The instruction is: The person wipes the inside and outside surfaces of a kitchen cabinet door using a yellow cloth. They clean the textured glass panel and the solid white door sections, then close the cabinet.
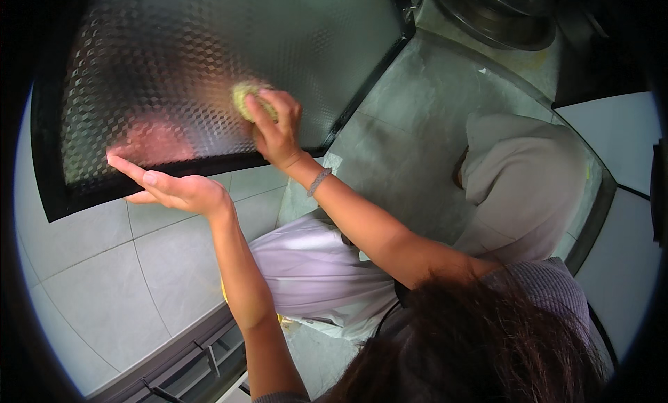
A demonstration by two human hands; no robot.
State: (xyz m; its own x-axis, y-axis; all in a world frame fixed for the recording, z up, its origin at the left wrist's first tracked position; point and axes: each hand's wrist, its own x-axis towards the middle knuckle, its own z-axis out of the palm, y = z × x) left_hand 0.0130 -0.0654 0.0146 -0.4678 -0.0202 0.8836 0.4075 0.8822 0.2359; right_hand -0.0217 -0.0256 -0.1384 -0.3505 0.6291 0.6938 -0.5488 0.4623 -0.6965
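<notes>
A dark-framed panel of textured glass (292, 38), possibly a door, slants across the upper left. My right hand (276, 124) presses a yellow-green scrubbing pad (243, 99) against the glass, fingers over its right side. A grey band circles that wrist. Lower left, my left hand (180, 192) is turned palm upward at the panel's black lower frame (229, 164). One fingertip reaches the glass, and another finger lies along the frame's bottom edge. Whether this hand grips the frame or only rests on it is unclear. A blurred pink patch shows in the glass near it.
Large grey floor tiles (94, 283) lie under the panel. A metal basin (501, 22) stands at the upper right. White cabinet fronts (618, 132) line the right side. A dark slatted rack (209, 356) lies lower left. My light trousers (522, 173) and dark hair (469, 345) fill the lower right.
</notes>
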